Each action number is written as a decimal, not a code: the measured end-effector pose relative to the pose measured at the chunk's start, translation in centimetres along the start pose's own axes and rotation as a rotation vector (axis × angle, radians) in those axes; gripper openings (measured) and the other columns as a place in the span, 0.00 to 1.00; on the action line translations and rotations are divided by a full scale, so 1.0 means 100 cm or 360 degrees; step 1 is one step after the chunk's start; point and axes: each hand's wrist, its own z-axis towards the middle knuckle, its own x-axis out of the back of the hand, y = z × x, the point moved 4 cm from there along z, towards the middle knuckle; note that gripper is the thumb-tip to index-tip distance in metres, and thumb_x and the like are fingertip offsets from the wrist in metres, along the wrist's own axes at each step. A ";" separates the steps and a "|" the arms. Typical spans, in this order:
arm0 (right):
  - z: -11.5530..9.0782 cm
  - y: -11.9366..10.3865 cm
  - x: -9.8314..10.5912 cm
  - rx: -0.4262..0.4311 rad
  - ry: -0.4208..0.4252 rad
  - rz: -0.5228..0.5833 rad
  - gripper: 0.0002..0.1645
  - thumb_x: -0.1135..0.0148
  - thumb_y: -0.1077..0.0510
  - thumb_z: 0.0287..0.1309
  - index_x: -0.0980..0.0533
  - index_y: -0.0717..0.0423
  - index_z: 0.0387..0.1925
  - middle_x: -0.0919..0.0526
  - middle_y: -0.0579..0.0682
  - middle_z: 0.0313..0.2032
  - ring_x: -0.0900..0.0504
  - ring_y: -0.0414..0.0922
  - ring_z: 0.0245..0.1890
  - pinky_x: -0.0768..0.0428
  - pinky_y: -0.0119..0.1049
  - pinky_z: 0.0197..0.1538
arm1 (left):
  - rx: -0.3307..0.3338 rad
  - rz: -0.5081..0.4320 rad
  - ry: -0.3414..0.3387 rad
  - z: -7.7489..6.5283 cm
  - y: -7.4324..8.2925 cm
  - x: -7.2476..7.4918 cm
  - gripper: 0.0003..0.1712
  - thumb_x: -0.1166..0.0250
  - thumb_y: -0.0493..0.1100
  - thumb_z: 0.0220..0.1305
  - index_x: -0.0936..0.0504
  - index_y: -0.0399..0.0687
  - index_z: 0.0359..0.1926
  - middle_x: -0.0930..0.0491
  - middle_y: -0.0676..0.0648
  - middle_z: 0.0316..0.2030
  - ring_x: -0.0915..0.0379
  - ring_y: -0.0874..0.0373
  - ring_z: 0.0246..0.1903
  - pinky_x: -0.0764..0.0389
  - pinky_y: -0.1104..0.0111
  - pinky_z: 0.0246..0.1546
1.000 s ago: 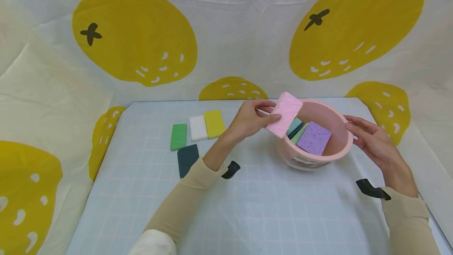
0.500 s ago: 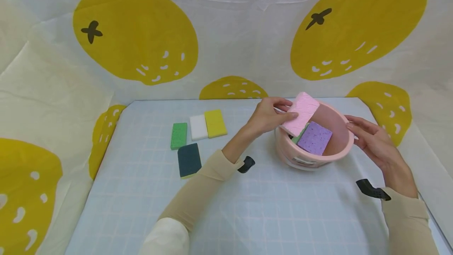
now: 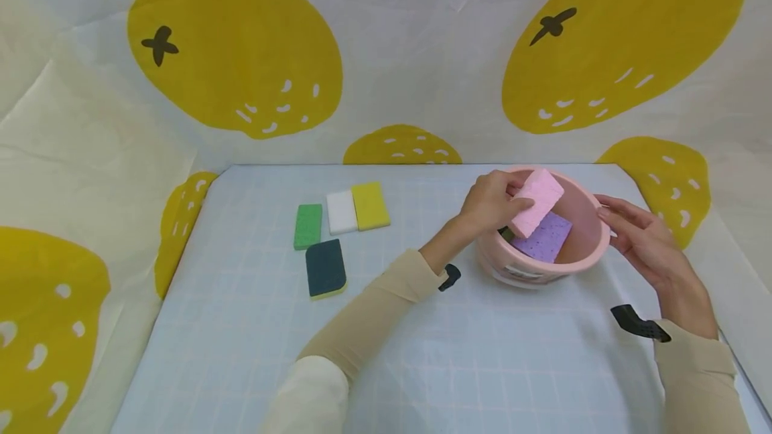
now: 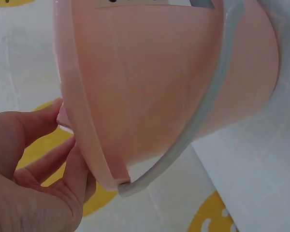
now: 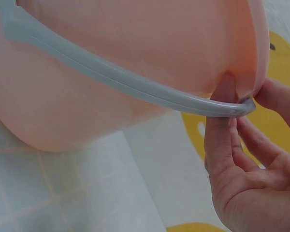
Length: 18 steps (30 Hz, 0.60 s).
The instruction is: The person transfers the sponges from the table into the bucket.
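Observation:
A pink bucket (image 3: 588, 220) stands at the right of the table. Between thumb and fingers, my left hand (image 3: 491, 203) pinches a pink sponge (image 3: 539, 199), held tilted over the bucket's mouth. Below it a purple sponge (image 3: 550, 240) lies inside the bucket, partly covered by the pink one. In the left wrist view only a corner of the pink sponge (image 4: 64, 118) shows past the rim. My right hand (image 3: 654, 246) grips the bucket's right rim. The right wrist view shows its thumb (image 5: 225, 92) against the outer wall, beside the end of the grey handle (image 5: 135, 87).
Left of the bucket lie a green sponge (image 3: 308, 226), a white sponge (image 3: 342, 212), a yellow sponge (image 3: 370, 206) and a dark-topped scouring sponge (image 3: 326, 266). A white sheet with yellow fruit prints (image 3: 235, 45) hangs behind the table (image 3: 241, 353).
My left hand has moved right with the pink sponge, from the bucket's left rim to over its mouth, covering part of the purple sponge. The right hand keeps its hold.

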 end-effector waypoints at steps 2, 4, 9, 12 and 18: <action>0.000 0.000 0.000 -0.0004 0.0010 -0.0003 0.23 0.40 0.57 0.74 0.22 0.43 0.67 0.18 0.33 0.56 0.16 0.33 0.48 0.18 0.24 0.48 | -0.0017 0.0170 -0.0015 0.000 0.004 -0.005 0.15 0.31 0.46 0.70 0.14 0.47 0.53 0.20 0.55 0.39 0.28 0.67 0.37 0.29 0.82 0.33; 0.000 0.000 -0.001 -0.0011 0.0016 0.0003 0.23 0.40 0.57 0.73 0.22 0.43 0.67 0.18 0.33 0.56 0.16 0.33 0.48 0.18 0.24 0.48 | -0.0057 0.0356 -0.0028 0.000 0.007 -0.010 0.11 0.34 0.47 0.72 0.15 0.47 0.49 0.23 0.55 0.36 0.30 0.67 0.37 0.30 0.79 0.33; -0.001 -0.002 -0.002 -0.0040 0.0039 0.0007 0.23 0.39 0.56 0.73 0.23 0.42 0.67 0.18 0.32 0.56 0.16 0.32 0.48 0.18 0.24 0.48 | -0.0121 0.0753 -0.0038 0.001 0.013 -0.023 0.06 0.37 0.46 0.74 0.18 0.50 0.45 0.23 0.57 0.36 0.29 0.66 0.40 0.25 0.77 0.39; -0.001 -0.002 -0.003 -0.0045 0.0037 0.0005 0.24 0.39 0.56 0.73 0.23 0.42 0.67 0.18 0.32 0.56 0.16 0.33 0.47 0.18 0.25 0.48 | -0.0086 0.0939 -0.0030 0.002 0.016 -0.029 0.07 0.35 0.44 0.72 0.17 0.53 0.49 0.20 0.56 0.42 0.26 0.64 0.44 0.21 0.73 0.47; -0.001 -0.001 -0.003 -0.0041 0.0021 0.0034 0.23 0.40 0.57 0.73 0.22 0.42 0.67 0.18 0.33 0.56 0.16 0.33 0.48 0.18 0.25 0.48 | -0.0068 0.1213 -0.0021 0.003 0.017 -0.039 0.10 0.40 0.44 0.74 0.15 0.58 0.50 0.19 0.51 0.49 0.26 0.57 0.47 0.18 0.68 0.43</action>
